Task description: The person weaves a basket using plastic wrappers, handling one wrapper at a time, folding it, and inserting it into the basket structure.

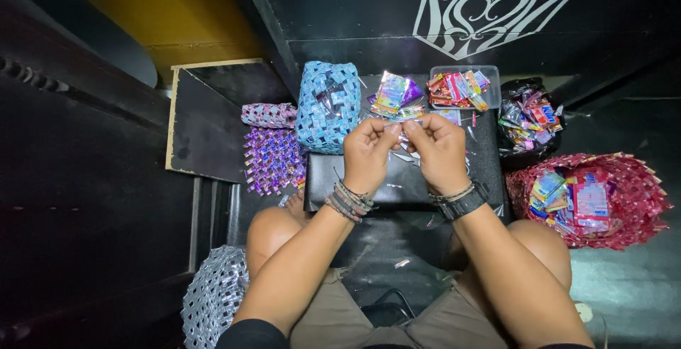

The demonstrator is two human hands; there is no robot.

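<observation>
My left hand [367, 154] and my right hand [438, 152] meet over a black box [397, 182] that rests in front of my knees. Both pinch one small shiny wrapper strip [401, 133] between thumbs and fingertips. Beaded bracelets circle my left wrist, a black watch and bands my right. Just beyond the hands lies a loose pile of colourful foil wrappers [394, 96].
A blue woven-wrapper bag [328, 106] stands left of the hands, with purple woven mats [273, 157] beside it. A clear tray of wrappers [464, 86], a dark bag of wrappers [528, 118] and a red woven basket [624, 179] sit at right. A silver woven piece [213, 296] lies by my left knee.
</observation>
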